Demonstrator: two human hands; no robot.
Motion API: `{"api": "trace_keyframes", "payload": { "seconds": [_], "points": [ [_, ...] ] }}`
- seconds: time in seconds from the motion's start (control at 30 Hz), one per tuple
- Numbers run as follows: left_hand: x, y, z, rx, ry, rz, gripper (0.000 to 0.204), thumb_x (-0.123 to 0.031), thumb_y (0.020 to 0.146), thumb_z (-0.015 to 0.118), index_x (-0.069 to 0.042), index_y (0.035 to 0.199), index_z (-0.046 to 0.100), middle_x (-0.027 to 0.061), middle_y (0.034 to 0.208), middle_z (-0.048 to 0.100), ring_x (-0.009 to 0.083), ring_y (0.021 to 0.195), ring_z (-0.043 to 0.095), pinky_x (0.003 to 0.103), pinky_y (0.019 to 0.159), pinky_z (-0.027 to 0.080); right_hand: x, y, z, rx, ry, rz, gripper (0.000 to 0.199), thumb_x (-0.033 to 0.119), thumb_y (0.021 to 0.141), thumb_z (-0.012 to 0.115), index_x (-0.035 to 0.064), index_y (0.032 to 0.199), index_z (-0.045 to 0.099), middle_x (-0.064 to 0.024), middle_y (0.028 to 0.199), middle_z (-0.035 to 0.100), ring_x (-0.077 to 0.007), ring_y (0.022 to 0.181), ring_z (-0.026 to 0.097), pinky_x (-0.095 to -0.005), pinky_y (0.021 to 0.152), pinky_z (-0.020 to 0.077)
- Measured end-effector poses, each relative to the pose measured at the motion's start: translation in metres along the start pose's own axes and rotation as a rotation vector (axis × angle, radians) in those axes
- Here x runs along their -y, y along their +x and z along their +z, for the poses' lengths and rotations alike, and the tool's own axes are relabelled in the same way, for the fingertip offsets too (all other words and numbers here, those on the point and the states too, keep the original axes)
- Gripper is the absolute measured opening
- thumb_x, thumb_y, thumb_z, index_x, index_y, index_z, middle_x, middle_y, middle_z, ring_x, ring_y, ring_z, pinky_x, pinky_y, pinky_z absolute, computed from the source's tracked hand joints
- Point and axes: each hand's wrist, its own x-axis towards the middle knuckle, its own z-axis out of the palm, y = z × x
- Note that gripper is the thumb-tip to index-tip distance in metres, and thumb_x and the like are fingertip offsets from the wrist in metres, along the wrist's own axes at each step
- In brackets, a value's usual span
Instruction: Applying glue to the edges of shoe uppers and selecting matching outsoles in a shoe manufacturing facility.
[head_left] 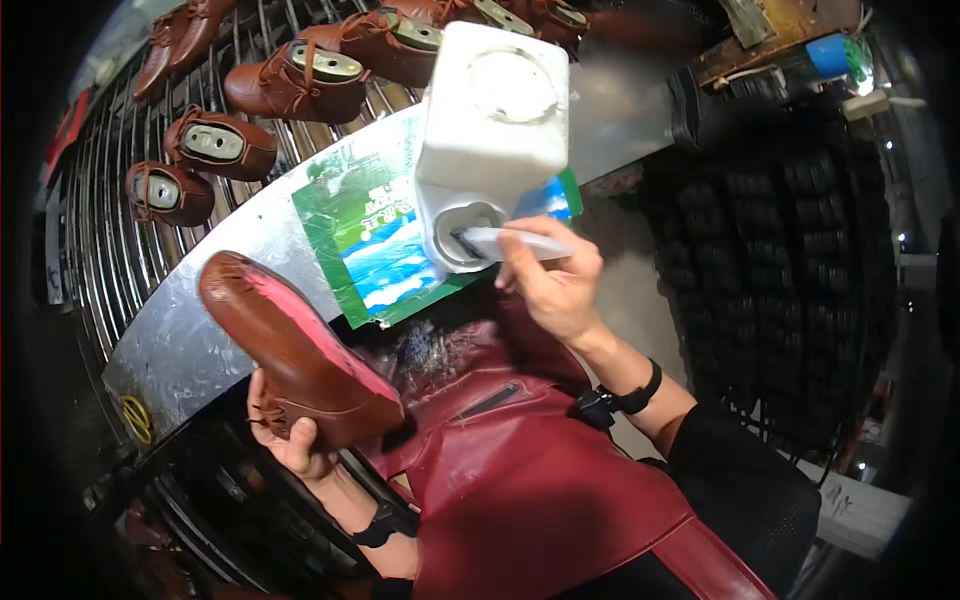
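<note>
My left hand (300, 448) is closed around the heel end of a brown leather shoe (270, 345), tilted with its toe up and left. The shoe's pink underside faces right. In my right hand (562, 290) is a brush (520, 243) with a pale handle. Its dark tip sits inside the small round opening at the front of a white plastic dispenser (495, 155); how deep it reaches is hidden. Under the dispenser lies a green and blue printed sheet (325, 235).
Several brown shoes (300, 80) stand on a rack of metal rollers (100, 225) beyond the metal table (180, 350). A yellow coil (136, 420) is at the table's left edge. A dark red apron (530, 470) covers my lap. Dark crates (780, 240) stand at right.
</note>
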Motion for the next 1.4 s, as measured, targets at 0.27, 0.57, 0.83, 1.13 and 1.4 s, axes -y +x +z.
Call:
{"api": "trace_keyframes", "payload": {
  "seconds": [0.27, 0.57, 0.83, 1.13, 1.4],
  "points": [
    [0.011, -0.033, 0.014, 0.057, 0.076, -0.165, 0.075, -0.013, 0.077, 0.083, 0.010, 0.143, 0.056, 0.0278, 0.143, 0.063, 0.0376, 0.129, 0.065, 0.049, 0.116, 0.049, 0.017, 0.002, 0.003, 0.041, 0.601, 0.545, 0.030, 0.023, 0.106, 0.068, -0.0038, 0.093, 0.070, -0.0129, 0.078, 0.073, -0.0186, 0.055, 0.069, -0.0287, 0.046, 0.0546],
    [-0.008, -0.023, 0.043, 0.073, 0.043, -0.231, 0.076, -0.025, 0.077, 0.083, 0.012, 0.139, 0.058, 0.0276, 0.132, 0.068, 0.0363, 0.119, 0.070, 0.047, 0.110, 0.054, 0.059, 0.023, 0.031, 0.348, 0.589, 0.425, 0.016, 0.011, 0.093, 0.069, -0.0047, 0.090, 0.070, -0.0187, 0.083, 0.073, -0.0205, 0.054, 0.065, -0.0319, 0.047, 0.0502],
    [-0.011, -0.004, 0.042, 0.085, -0.036, -0.211, 0.077, -0.029, 0.086, 0.078, 0.016, 0.143, 0.052, 0.0281, 0.132, 0.068, 0.0348, 0.117, 0.072, 0.046, 0.107, 0.056, 0.063, -0.042, 0.028, 0.585, 0.340, 0.043, 0.012, 0.001, 0.089, 0.074, -0.0098, 0.092, 0.071, -0.0218, 0.093, 0.075, -0.0222, 0.076, 0.071, -0.0328, 0.072, 0.0575],
    [-0.019, 0.003, 0.031, 0.083, -0.067, -0.240, 0.058, -0.020, 0.098, 0.064, 0.012, 0.146, 0.052, 0.0213, 0.134, 0.067, 0.0286, 0.118, 0.070, 0.040, 0.105, 0.055, 0.091, -0.041, 0.019, 0.723, 0.265, 0.040, 0.016, 0.004, 0.088, 0.076, -0.0100, 0.094, 0.071, -0.0204, 0.093, 0.076, -0.0232, 0.081, 0.074, -0.0338, 0.073, 0.0586],
    [-0.029, 0.004, 0.038, 0.011, -0.096, -0.241, 0.036, -0.020, 0.107, 0.055, 0.003, 0.133, 0.061, 0.0140, 0.121, 0.072, 0.0221, 0.104, 0.073, 0.037, 0.093, 0.059, 0.098, -0.036, 0.025, 0.821, 0.207, -0.210, 0.019, -0.003, 0.077, 0.077, -0.0088, 0.094, 0.071, -0.0232, 0.094, 0.075, -0.0238, 0.078, 0.074, -0.0323, 0.070, 0.0591]
  ]
}}
